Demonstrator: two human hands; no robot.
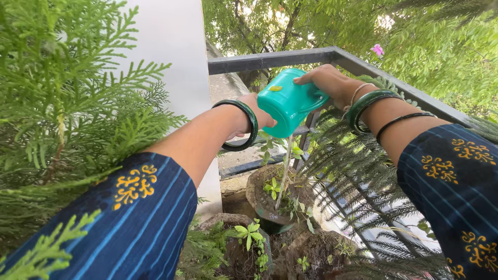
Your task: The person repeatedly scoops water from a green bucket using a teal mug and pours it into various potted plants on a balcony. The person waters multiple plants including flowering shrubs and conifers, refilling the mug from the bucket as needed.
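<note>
Mug (288,101), teal, tilted over pot (270,199) | right hand (329,83) fingers clamped on mug | left hand (257,116) fingers touching mug's base, grip unclear

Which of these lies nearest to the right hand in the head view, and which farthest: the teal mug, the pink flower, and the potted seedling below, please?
1. Teal mug: held in the right hand, tipped, with the left hand at its base.
2. Pink flower: up and to the right, past the metal railing.
3. Potted seedling: well below the mug, farthest.
</note>
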